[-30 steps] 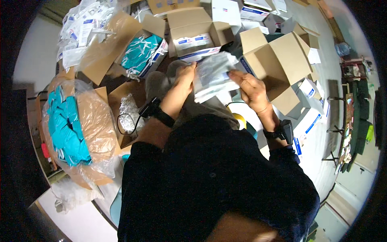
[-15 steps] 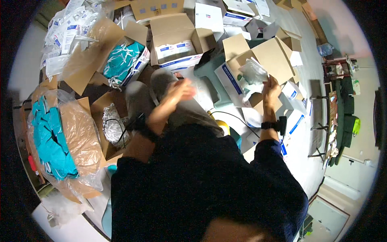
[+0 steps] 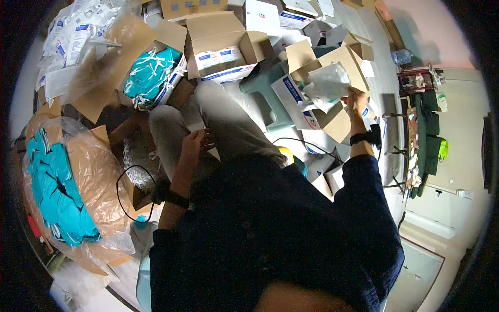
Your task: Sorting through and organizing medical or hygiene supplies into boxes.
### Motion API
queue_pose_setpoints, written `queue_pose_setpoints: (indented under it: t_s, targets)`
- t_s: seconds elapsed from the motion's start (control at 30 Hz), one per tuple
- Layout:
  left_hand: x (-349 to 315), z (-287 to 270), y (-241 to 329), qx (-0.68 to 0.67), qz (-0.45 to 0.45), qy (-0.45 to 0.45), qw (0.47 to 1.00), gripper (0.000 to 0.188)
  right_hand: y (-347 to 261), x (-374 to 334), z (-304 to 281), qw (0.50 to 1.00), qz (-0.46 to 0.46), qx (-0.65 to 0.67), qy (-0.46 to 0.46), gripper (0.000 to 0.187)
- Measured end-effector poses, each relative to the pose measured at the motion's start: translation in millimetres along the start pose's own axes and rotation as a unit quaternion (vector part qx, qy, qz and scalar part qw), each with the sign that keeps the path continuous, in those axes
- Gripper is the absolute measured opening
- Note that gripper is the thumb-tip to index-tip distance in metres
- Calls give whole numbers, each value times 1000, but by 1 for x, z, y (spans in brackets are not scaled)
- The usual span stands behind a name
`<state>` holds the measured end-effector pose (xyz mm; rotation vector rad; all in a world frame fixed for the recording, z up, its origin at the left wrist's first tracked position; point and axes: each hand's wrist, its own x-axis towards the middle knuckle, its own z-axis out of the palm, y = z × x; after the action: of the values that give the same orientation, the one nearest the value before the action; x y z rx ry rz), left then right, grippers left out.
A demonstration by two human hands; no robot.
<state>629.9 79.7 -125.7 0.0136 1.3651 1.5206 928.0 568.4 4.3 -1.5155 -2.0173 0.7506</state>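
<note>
My right hand [image 3: 356,101] is closed on the edge of a clear plastic bag [image 3: 330,83] with something pale and greenish in it. The bag hangs over an open carton [image 3: 292,93] at the right, white outside with blue print. Above my left thigh, my left hand [image 3: 195,143] has its fingers curled in; whatever may be in them is hidden. The nearest thing on its left is a brown carton [image 3: 136,196] holding a tangle of white strings [image 3: 138,169].
Teal folded cloth items [image 3: 60,187] lie in a plastic-lined carton at left. More teal pieces with white ties [image 3: 150,78] fill a box ahead. Beside it stands an open carton [image 3: 215,26] with white packs inside. White packets [image 3: 78,41] pile up far left; a grey-green stool [image 3: 265,96] stands ahead.
My left hand has drawn back and left to my thigh. My right hand stays by the carton, and the plastic bag now shows higher and more spread out. The whole view has shifted slightly.
</note>
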Motion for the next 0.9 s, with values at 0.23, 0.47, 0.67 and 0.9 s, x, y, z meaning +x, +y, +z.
queue_pose_setpoints:
  t_s: [0.23,0.47,0.67,0.9]
  targets:
    - [-8,-5,5,8,25,-66,997,32,-6,2,-52,988,68,115,83,30]
    - [-12,-12,7,-25,30,-71,997,33,-79,-3,-87,988,105,101,49,36]
    - [-10,-13,5,-47,15,-73,996,30,-112,4,-103,995,69,39,58,33]
    - [-6,-24,-8,-59,22,-31,998,29,-143,25,-80,998,25,-23,57,29]
